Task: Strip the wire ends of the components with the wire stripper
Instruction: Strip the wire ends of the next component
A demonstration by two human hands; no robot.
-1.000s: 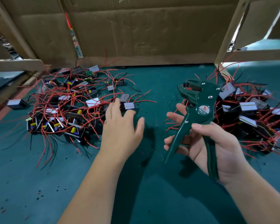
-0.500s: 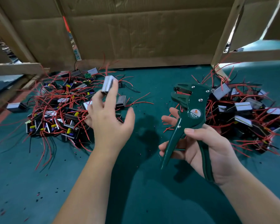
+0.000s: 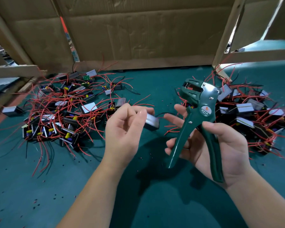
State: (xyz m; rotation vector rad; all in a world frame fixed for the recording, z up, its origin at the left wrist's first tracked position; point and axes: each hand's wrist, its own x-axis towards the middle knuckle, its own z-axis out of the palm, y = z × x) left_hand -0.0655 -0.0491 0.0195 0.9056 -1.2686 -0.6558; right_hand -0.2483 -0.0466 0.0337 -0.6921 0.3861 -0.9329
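Nearest, at 4 o'clock, the right hand holds the dark green pistol-handled wire stripper, thumb and palm wrapped round one handle, the fingers loose behind the other. Its handles are spread and its head tips toward 11 o'clock. Just beside it the left hand, which a second ago lay flat on the heap at 10 o'clock, has lifted out one small black box component with a silver face. The grip is a pinch between thumb and fingertips. One piece is thus picked, but nothing sits in the tool yet; a lead probably goes in next. Further off on the teal desk lie the tangled pile of red-wired components and a second such pile at 2 o'clock, with the brown cardboard wall at 12.
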